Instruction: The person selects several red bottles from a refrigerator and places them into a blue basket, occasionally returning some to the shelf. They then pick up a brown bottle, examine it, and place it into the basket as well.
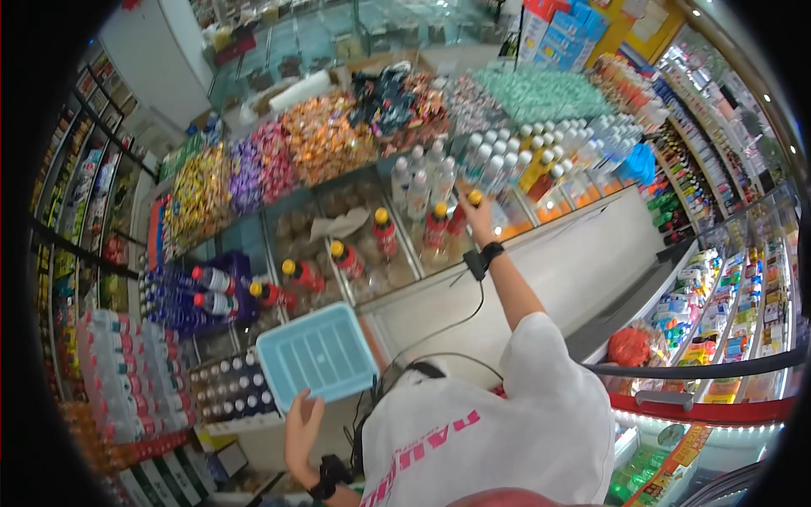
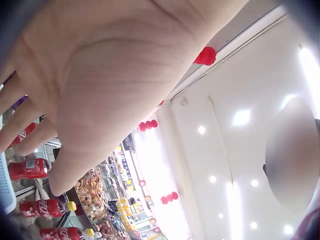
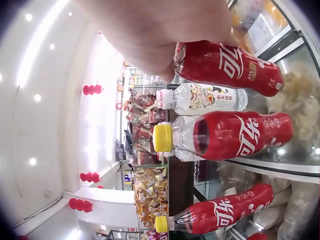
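The right hand [image 1: 478, 218] grips a red-labelled cola bottle [image 3: 227, 67] by its yellow-capped top, beside another yellow-capped cola bottle [image 1: 436, 226] on the glass counter. More cola bottles [image 1: 384, 232] stand in a spaced row to the left. At the row's left end sits a light blue plastic basket [image 1: 317, 355]; no items show inside it. The left hand [image 1: 304, 427] is at the basket's near edge, fingers extended and holding nothing; whether it touches the rim I cannot tell. In the left wrist view, its palm [image 2: 110, 85] fills the upper left.
Clear bottles [image 1: 418, 182] stand behind the cola row, and heaps of wrapped candy [image 1: 325, 135] line the back. A purple crate [image 1: 241, 287] with bottles is left of the basket, near packed water bottles [image 1: 118, 372]. Black cables [image 1: 435, 325] hang before the counter.
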Action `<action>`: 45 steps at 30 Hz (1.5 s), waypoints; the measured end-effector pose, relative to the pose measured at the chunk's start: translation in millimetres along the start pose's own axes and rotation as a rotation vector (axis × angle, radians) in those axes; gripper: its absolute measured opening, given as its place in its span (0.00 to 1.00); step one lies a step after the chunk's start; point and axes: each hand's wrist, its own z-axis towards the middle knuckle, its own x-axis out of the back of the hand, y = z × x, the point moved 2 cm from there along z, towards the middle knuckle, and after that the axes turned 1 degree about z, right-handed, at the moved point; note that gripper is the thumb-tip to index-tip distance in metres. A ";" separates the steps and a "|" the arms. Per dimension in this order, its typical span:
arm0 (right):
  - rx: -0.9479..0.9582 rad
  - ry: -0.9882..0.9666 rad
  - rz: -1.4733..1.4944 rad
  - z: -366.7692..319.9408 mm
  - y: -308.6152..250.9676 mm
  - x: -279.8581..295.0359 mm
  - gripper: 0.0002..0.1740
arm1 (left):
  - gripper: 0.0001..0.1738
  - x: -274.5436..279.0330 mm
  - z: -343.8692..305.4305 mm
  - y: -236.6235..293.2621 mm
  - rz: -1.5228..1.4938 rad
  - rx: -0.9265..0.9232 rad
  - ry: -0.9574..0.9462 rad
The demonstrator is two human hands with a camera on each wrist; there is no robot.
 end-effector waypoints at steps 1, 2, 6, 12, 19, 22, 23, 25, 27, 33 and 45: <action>0.005 -0.007 -0.014 -2.4 -9.1 -2.6 0.14 | 0.28 -0.2 1.1 1.1 0.009 -0.002 -0.006; -0.001 -0.031 -0.020 -2.5 -15.0 -3.3 0.14 | 0.29 0.7 1.3 1.4 0.020 0.003 -0.007; -0.008 -0.113 -0.048 -4.8 -17.8 -12.4 0.14 | 0.30 5.1 4.1 -3.4 0.052 0.011 0.003; -0.003 -0.118 -0.174 -0.7 -9.4 -6.7 0.22 | 0.31 4.9 6.2 -0.9 0.047 0.012 0.036; -0.060 -0.189 -0.223 0.3 -3.4 2.7 0.35 | 0.32 7.0 16.7 -19.6 0.089 0.006 -0.029; -0.062 -0.207 -0.305 -19.6 -24.4 16.2 0.43 | 0.32 11.9 34.7 -47.0 0.121 -0.028 -0.071; -0.052 -0.195 -0.416 -25.5 -29.8 21.8 0.45 | 0.32 12.9 39.8 -51.3 0.130 -0.039 -0.081; -0.092 -0.212 -0.434 -47.8 -58.2 37.5 0.48 | 0.31 12.6 45.0 -57.0 0.141 -0.058 -0.097; -0.175 -0.141 -0.390 -70.0 -81.6 50.6 0.47 | 0.30 12.5 52.0 -64.4 0.123 -0.110 -0.080; 0.010 0.204 -0.053 -156.4 -155.5 58.8 0.23 | 0.26 46.8 38.7 -80.6 -0.104 -0.289 -0.081; 0.035 -0.809 0.187 -434.3 -325.0 -158.7 0.10 | 0.22 148.2 -76.0 -165.3 -0.323 -0.307 0.211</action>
